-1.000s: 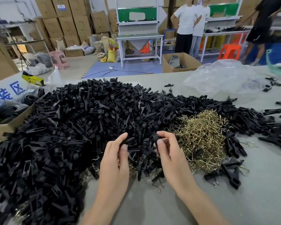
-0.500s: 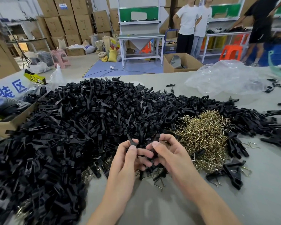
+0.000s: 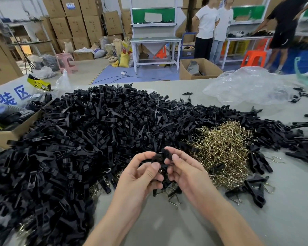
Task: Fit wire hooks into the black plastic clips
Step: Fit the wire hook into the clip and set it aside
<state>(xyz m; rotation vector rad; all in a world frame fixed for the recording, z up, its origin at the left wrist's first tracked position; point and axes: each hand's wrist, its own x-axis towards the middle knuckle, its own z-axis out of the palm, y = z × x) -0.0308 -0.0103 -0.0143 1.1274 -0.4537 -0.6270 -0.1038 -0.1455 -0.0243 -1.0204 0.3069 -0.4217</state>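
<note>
change: a second ago our hands sit apart at the near edge of the pile of black clips (image 3: 89, 139), each picking there. now they meet in front of us, raised a little off the table (image 3: 167, 226).
left hand: our left hand (image 3: 139, 176) curls thumb and forefinger onto one end of a black clip (image 3: 160, 158).
right hand: our right hand (image 3: 187, 172) pinches the other end of the same piece, fingers bent close round it.
black clip: held between both hands, just above the pile's near edge. it is blurred by motion, so we cannot tell whether it is one part or two.
wire hooks: the brass-coloured heap of wire hooks (image 3: 224, 150) lies just right of our right hand, touching the pile. a few loose ones lie on the table below our hands. we cannot tell whether a hook is already in our fingers.
finished pieces: some clips with wire showing (image 3: 254, 190) lie at the heap's near right foot.
meaning: we judge that picking up is over and fitting is in hand. both hands are committed to one clip, so the hook either sits hidden in the grip or must yet be fetched.
risk: the small part could slip, or the hook could seat crooked.
</note>
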